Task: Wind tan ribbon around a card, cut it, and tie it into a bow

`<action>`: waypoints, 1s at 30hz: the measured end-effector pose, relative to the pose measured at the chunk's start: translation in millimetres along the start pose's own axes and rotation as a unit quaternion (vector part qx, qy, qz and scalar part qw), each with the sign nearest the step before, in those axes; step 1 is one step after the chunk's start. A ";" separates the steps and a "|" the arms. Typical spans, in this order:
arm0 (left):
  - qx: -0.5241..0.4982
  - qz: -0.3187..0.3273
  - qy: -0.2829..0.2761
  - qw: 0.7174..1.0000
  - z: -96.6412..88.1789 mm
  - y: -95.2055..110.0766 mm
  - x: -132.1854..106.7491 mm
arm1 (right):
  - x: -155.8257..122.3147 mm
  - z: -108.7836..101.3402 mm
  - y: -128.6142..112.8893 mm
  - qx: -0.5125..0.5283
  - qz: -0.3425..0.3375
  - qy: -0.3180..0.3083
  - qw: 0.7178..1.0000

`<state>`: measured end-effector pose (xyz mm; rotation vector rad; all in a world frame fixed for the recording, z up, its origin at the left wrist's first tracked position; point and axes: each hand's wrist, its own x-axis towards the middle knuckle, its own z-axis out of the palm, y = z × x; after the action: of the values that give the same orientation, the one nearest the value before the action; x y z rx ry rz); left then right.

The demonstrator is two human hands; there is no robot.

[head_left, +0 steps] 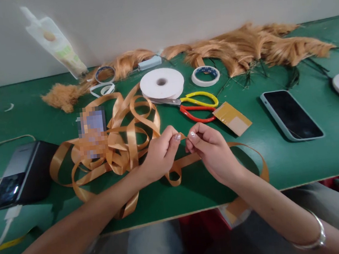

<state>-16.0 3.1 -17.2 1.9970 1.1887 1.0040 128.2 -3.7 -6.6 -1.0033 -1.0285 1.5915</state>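
Even, fairly bright light from above; no hard glare, only mild sheen on ribbon point(133, 141) & phone screen point(292, 115), right. Soft shadows on green table point(282, 163) under left hand point(160, 156) & right hand point(213, 152), lower ctr. Wide-angle distortion: table edge bows, corners stretch. White bag point(54, 42), upper left, smeared w/ blur. Pixelated block point(93, 131), ctr left, hides detail. Bottom strip soft, out of focus.

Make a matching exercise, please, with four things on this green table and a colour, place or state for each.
Things:
1. scissors
2. ribbon
3. phone
4. tape roll

Descriptions:
a. pinched between left hand and right hand
b. lying screen up, right of both hands
c. white and round
d. yellow and red handles

Pairs: 1-d, 2-a, 3-b, 4-c
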 end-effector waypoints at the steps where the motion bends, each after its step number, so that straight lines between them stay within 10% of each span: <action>1: -0.008 -0.009 0.005 1.000 -0.2 -1.8 0.0 | 0.9 -1.4 -1.7 0.013 -0.002 0.010 1.000; 7: -0.110 -0.057 0.061 0.990 -1.7 -17.8 3.6 | 12.5 -23.6 -20.2 0.032 -0.036 0.118 0.992; 15: -0.134 -0.032 0.053 0.989 2.9 -7.7 -5.6 | 8.4 -17.7 -15.4 -0.215 -0.098 0.053 0.970; 20: -0.130 -0.013 0.066 0.989 4.9 -0.2 -11.1 | -3.8 -3.9 -11.9 -0.105 -0.053 -0.042 0.992; 30: -0.041 0.011 0.104 0.994 3.5 2.2 -14.0 | -12.8 6.1 -4.1 -0.035 -0.058 -0.019 0.998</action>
<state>-16.5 -10.8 -21.5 1.8805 1.2133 1.2759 126.2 -16.3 0.8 -0.9457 -1.1543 1.4935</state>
